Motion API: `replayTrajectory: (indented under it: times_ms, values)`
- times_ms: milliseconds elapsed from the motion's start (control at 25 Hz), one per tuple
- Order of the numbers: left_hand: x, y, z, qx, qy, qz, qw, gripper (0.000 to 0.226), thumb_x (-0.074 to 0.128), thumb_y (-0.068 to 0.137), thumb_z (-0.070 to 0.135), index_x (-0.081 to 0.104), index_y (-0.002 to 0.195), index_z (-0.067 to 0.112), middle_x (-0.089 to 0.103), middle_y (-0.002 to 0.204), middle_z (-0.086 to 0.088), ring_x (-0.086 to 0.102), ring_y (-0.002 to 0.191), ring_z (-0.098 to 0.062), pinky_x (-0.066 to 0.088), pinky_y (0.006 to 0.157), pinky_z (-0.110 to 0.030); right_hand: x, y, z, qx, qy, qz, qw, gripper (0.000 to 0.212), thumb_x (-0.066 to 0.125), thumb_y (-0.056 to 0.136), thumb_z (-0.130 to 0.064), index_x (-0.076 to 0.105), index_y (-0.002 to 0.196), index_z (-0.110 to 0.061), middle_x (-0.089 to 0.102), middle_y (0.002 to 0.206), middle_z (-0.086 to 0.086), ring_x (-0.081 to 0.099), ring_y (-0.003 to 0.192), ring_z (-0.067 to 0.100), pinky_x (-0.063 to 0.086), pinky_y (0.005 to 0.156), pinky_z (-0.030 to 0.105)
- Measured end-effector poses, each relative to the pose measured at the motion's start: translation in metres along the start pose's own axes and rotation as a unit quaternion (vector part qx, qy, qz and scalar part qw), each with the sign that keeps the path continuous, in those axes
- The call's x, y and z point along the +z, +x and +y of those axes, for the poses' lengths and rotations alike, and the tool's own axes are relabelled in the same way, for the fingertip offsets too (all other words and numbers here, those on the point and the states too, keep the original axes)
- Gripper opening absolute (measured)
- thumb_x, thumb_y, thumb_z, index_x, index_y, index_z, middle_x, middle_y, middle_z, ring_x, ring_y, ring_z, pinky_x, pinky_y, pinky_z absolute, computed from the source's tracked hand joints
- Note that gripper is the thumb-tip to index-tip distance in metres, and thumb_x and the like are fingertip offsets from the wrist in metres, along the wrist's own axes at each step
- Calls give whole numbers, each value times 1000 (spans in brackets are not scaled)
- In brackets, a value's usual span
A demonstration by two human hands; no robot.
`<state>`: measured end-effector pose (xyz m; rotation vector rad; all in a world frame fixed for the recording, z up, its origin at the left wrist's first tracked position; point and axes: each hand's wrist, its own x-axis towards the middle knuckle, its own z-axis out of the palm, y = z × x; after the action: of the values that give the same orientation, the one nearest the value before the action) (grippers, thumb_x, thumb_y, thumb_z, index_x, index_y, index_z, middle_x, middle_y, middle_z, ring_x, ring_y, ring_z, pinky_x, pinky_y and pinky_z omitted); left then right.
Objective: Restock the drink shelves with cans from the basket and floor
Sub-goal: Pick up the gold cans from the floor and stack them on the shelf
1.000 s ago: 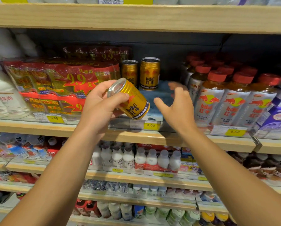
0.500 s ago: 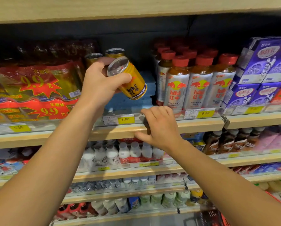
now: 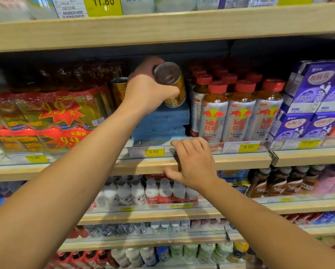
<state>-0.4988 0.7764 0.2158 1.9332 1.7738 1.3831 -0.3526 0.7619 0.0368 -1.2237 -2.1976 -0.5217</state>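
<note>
My left hand (image 3: pixel 147 90) grips a gold Red Bull can (image 3: pixel 172 84) and holds it nearly upright, deep in the middle shelf, above a blue foam block (image 3: pixel 162 121). Another gold can (image 3: pixel 119 90) stands just left of that hand, partly hidden by it. My right hand (image 3: pixel 191 162) holds the wooden front edge of the drink shelf (image 3: pixel 240 162), fingers over the clear price rail and thumb under the board. It holds no can.
Red-capped Red Bull bottles (image 3: pixel 238 113) stand right of the blue block. Red-wrapped multipacks (image 3: pixel 52 117) fill the left, purple milk cartons (image 3: pixel 318 90) the far right. Lower shelves hold small white bottles (image 3: pixel 153 189) and coffee bottles (image 3: pixel 279 181). Another shelf board (image 3: pixel 162 26) is close overhead.
My left hand has carried the can further back into the shelf and turned it more upright. My right hand stays on the shelf edge.
</note>
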Motion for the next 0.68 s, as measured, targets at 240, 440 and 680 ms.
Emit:
replayTrajectory:
  times_ms: [240, 440, 680]
  values:
    - [10, 28, 20, 121, 224, -71, 965, 44, 77, 68, 45, 65, 106, 25, 64, 108, -2, 60, 99, -26, 50, 83, -36, 0, 0, 0, -4, -4, -3, 1000, 70, 55, 74, -65, 58, 122, -13, 60, 101, 0, 53, 96, 26, 34, 94, 39]
    - [23, 48, 12, 117, 323, -95, 934, 44, 67, 70, 62, 63, 99, 29, 62, 106, -1, 53, 108, -31, 35, 95, -49, 0, 0, 1, -7, 0, 5, 1000, 68, 55, 74, -64, 59, 120, -13, 59, 100, 0, 53, 95, 26, 35, 92, 38]
    - [28, 58, -2, 101, 333, -113, 931, 46, 58, 83, 57, 63, 115, 25, 63, 118, -6, 45, 124, -35, 29, 103, -53, 0, -1, 0, -2, 8, 6, 1000, 65, 54, 74, -63, 58, 118, -15, 58, 97, -1, 53, 93, 25, 35, 92, 38]
